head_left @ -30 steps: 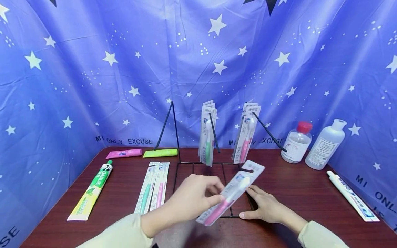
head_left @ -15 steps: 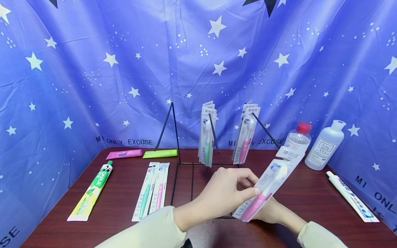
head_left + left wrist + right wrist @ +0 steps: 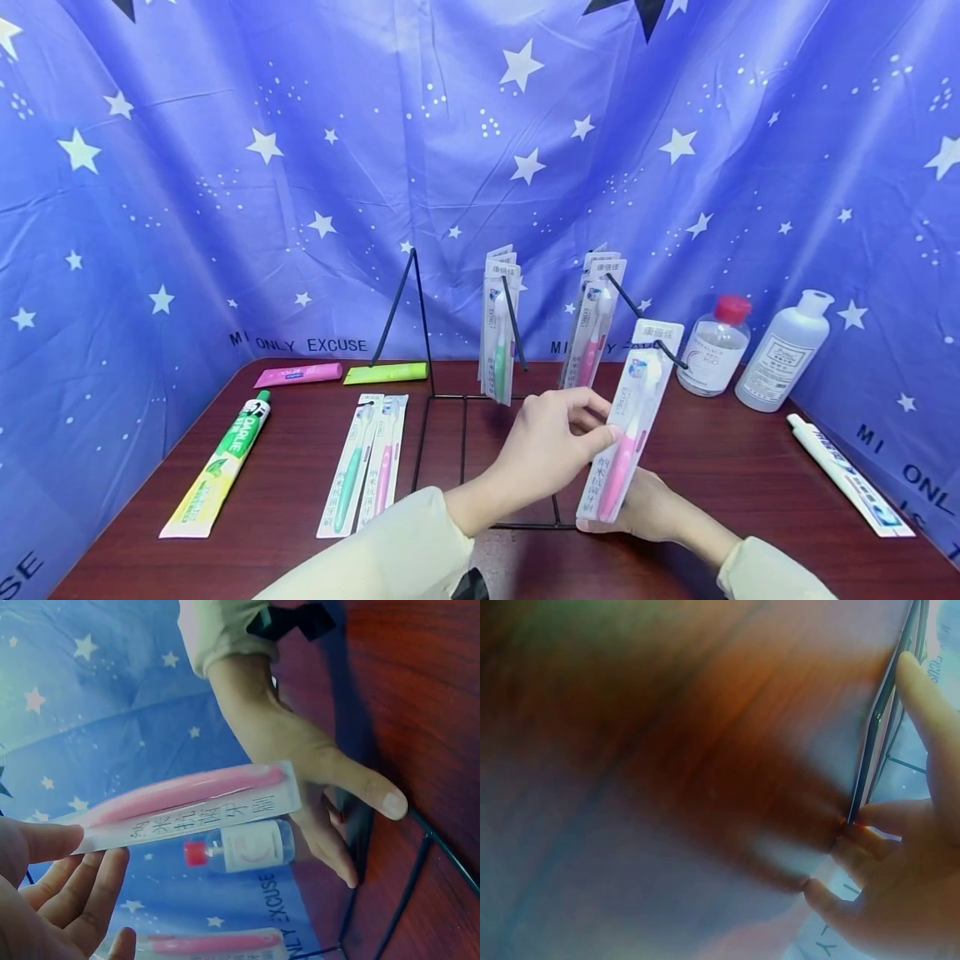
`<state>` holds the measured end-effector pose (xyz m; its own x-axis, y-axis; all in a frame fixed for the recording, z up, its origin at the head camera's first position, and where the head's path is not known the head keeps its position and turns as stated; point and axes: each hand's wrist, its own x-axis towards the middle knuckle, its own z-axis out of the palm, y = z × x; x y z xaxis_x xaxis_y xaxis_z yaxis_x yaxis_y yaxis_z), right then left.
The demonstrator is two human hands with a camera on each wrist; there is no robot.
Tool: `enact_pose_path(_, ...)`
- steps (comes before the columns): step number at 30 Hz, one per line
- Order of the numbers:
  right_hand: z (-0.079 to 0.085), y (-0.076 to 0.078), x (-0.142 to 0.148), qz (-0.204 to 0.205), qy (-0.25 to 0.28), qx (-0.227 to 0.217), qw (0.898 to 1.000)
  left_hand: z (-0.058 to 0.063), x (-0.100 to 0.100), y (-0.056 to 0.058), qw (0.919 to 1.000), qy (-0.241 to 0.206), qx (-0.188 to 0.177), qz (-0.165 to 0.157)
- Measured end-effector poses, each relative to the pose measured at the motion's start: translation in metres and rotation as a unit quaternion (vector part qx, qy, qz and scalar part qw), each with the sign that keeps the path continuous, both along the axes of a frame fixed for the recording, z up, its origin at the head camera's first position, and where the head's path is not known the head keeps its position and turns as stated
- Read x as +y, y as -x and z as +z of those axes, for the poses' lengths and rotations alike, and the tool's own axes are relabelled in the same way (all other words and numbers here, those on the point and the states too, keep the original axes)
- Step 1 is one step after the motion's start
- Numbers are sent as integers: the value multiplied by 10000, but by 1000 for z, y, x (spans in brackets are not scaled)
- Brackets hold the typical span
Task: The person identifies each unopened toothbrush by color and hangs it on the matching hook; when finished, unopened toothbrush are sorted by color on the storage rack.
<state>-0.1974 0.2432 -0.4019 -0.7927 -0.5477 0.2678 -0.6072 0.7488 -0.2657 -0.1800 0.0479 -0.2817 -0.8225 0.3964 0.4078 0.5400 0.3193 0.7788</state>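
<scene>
Clock positions are referred to the left hand (image 3: 551, 446) in the head view, with 12 o'clock pointing away from the person. A carded pink toothbrush (image 3: 630, 429) is located at 3 o'clock; its left edge is pinched between the thumb and fingertips of the left hand, and its top is tilted toward 1 o'clock. The tip of a hook rod (image 3: 672, 356) is seen in front of the card at the hanging hole. The right hand (image 3: 651, 504) is placed at 4 o'clock, partly covered by the card; its fingers are extended and rested against the wire rack (image 3: 462, 450). Green-handled packs (image 3: 499, 346) are hung at 11 o'clock and pink-handled packs (image 3: 596, 329) at 1 o'clock. Two flat packs (image 3: 350, 471) are laid side by side on the table (image 3: 300, 442) at 9 o'clock. A red-capped bottle (image 3: 708, 358) is positioned at 2 o'clock.
</scene>
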Motion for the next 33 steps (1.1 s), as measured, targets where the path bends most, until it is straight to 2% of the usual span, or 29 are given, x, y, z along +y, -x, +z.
enact_pose_path(2,2,-1,-3,-397,241,-610,9971,-2,3,7,9999,-87,-13,126)
enact_pose_path(5,3,-2,-4,-635,346,-907,9933,-4,8,18,9993,-187,70,329)
enact_pose_path(8,2,-2,-5,-745,248,-926,9926,-5,11,29,9980,-232,212,541)
enact_pose_path(13,3,-2,-4,-753,-6,-1002,9921,-5,14,45,9968,-349,113,706)
enact_pose_path(19,3,-1,-5,-648,-82,-1013,9927,-6,20,62,9929,-806,65,873)
enact_pose_path(26,2,0,-6,-593,-91,-1018,9930,-4,27,72,9879,-885,-103,1270)
enact_pose_path(33,1,0,-5,-571,-63,-923,9941,-7,30,80,9860,-922,-269,1361)
